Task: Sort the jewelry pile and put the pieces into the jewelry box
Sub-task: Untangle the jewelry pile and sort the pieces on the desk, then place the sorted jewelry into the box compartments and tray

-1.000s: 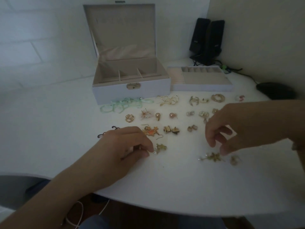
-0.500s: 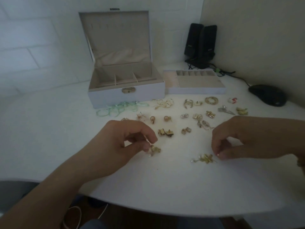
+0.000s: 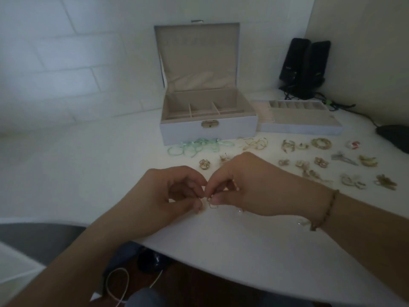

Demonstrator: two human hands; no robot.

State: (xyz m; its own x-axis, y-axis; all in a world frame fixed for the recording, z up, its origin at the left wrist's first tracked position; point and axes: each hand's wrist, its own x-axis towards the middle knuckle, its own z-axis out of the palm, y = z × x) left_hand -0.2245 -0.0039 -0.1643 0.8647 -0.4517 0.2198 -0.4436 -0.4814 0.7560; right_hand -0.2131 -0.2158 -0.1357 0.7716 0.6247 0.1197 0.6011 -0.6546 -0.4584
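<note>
Left hand (image 3: 163, 196): pinches a small thin gold wire earring (image 3: 211, 203).
Right hand (image 3: 250, 187): pinches it too.
White desk (image 3: 88, 173): bare room left, near its front edge.
Open grey jewelry box (image 3: 208, 129): far behind.

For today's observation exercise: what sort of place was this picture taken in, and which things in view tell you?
Probably a home desk in a room corner: a white table against the walls, black speakers with cables, and a computer mouse beside the open jewelry box.

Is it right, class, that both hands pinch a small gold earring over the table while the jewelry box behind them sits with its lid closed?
Not quite. The head view shows the jewelry box with its lid open, its compartments showing. The rest holds: the left hand and right hand pinch a small gold earring over the table.
</note>
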